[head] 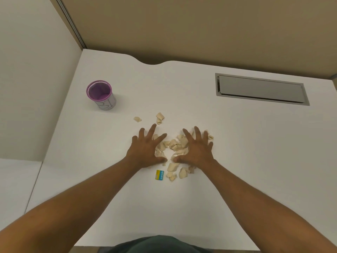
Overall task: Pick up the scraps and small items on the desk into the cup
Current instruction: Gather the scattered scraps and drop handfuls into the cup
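From the head view, both bare forearms reach out over the white counter (228, 143), and the two hands lie palm down on a loose pile of beige scraps (176, 146). The left hand (145, 149) has its fingers (151, 130) spread wide, grasping nothing, its thumb tip touching scraps near the middle of the pile. The right hand (196, 149) is likewise splayed flat, its thumb pointing inward toward the left thumb, with scraps partly hidden beneath the palm. More scraps lie just beyond the left hand and just nearer than the thumbs. A small blue and yellow card (159, 175) rests beside the near scraps. The purple-rimmed cup (101, 94) stands upright well apart, far left. A grey hatch (260, 89) sits in the counter, far right.
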A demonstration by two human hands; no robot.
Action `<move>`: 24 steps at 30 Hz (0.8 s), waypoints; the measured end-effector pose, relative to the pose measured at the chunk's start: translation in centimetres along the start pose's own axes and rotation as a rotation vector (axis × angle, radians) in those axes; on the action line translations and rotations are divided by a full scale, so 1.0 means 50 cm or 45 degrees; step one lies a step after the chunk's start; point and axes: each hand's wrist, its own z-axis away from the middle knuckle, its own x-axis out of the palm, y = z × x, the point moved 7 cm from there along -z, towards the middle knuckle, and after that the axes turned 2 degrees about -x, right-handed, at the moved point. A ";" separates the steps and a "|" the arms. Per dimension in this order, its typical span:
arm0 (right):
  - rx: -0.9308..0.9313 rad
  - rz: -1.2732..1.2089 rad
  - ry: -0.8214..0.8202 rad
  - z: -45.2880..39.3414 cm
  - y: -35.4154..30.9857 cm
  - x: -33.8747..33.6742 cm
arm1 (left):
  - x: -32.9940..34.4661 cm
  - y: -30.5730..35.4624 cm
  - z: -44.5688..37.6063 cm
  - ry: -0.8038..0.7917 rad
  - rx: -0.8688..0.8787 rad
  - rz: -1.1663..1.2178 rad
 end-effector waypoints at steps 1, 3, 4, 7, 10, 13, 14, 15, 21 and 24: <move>-0.003 0.010 -0.053 0.000 -0.001 0.010 | 0.005 0.002 -0.003 -0.043 0.010 -0.023; -0.058 0.085 -0.087 0.004 -0.019 0.026 | 0.008 0.006 -0.007 -0.087 0.032 -0.061; -0.101 0.132 -0.073 0.007 -0.035 0.030 | 0.007 0.008 -0.009 -0.085 0.040 -0.077; -0.194 0.250 -0.007 0.015 -0.079 0.037 | -0.003 0.010 -0.012 -0.048 0.053 -0.069; -0.195 0.261 0.042 0.020 -0.105 0.032 | -0.015 0.011 -0.014 -0.020 0.057 0.015; -0.238 0.177 0.132 0.023 -0.122 0.022 | -0.015 0.012 -0.017 0.002 0.066 0.030; -0.239 0.130 0.151 0.024 -0.125 0.019 | -0.012 0.012 -0.017 0.011 0.076 0.027; -0.238 0.107 0.162 0.023 -0.127 0.018 | -0.010 0.011 -0.018 0.023 0.088 0.029; -0.269 0.075 0.168 0.009 -0.130 0.010 | 0.000 -0.023 -0.026 0.135 0.010 0.321; -0.278 0.045 0.185 0.008 -0.122 0.009 | -0.006 -0.054 -0.021 0.210 -0.130 0.580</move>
